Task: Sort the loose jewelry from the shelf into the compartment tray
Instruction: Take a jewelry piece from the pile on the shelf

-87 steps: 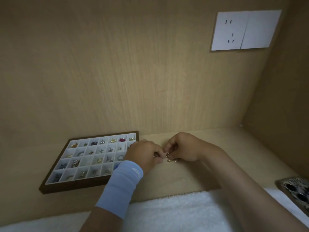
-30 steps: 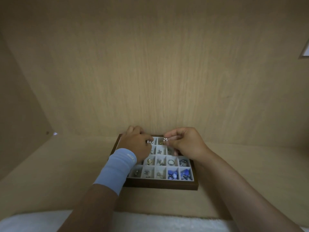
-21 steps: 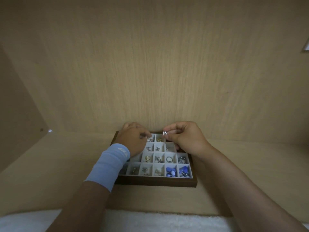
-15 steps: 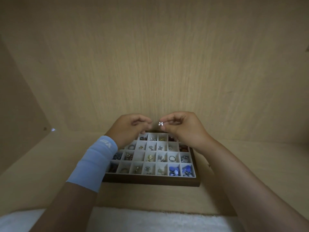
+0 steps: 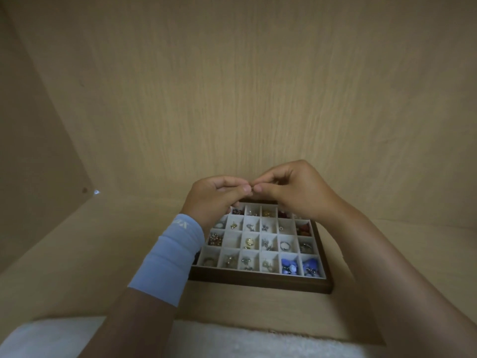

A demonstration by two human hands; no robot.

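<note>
A dark wooden compartment tray (image 5: 260,284) with white cells lies on the shelf, and most of its cells hold rings, studs and blue or red pieces. Both hands hover above its far edge, fingertips meeting. My left hand (image 5: 214,200), with a light blue wrist sleeve, and my right hand (image 5: 294,192) pinch a tiny piece of jewelry (image 5: 253,187) between them. The piece is almost wholly hidden by the fingertips. My hands cover the tray's far row in part.
The wooden shelf (image 5: 77,254) has a back wall (image 5: 232,99) close behind the tray and a side wall (image 5: 33,164) at the left. A white fluffy cloth (image 5: 232,342) lies along the near edge.
Both hands have risen from the tray's cells. The fingertips have come together on the small sparkling piece that the right hand was holding alone.
</note>
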